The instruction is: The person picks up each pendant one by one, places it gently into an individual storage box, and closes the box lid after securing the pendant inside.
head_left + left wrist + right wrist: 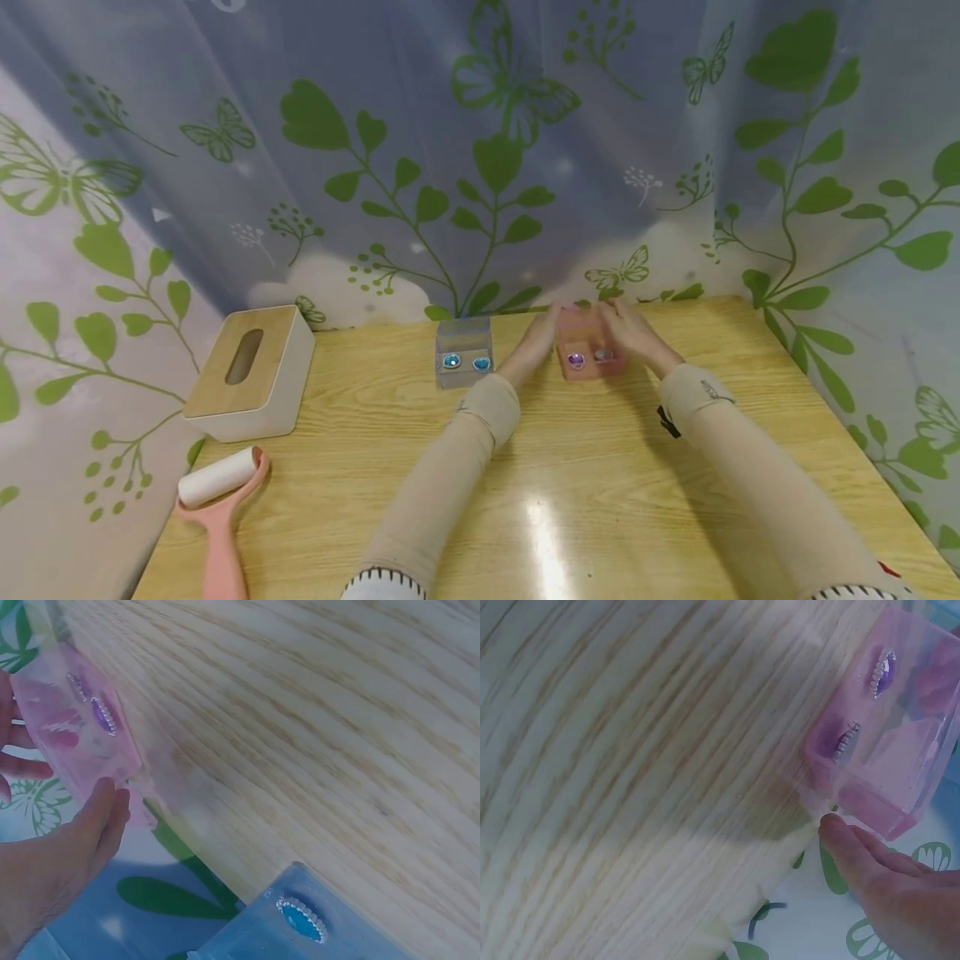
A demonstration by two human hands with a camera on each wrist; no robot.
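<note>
Bracketing a see-through pink plastic box [587,341] between both hands, at the far edge of the pale wood-grain tabletop [577,475]. Holding the left hand [532,342] with fingers nearly straight along the left end, and the right hand [635,332] much the same at the right end, just wide enough apart to take the box between and curled round nothing. Cannot tell, on the right, a light touch from a thin gap.

Most likely steadying or squaring the box, so press evenly from both ends, with flat fingers rather than tips dug in, to avoid bowing the apparently thin walls. Keep both wrists level to stop either end lifting. Leave the purple jewel with a beaded silver rim [575,360], nearer the left hand, and the small silvery jewel [603,355], nearer the right, uncovered, and sight along the pair for straightness. Mind the clear bluish plastic box with two blue jewels [464,342], near the left hand on its outer side: avoid swinging that wrist outward and knocking it askew.
</note>
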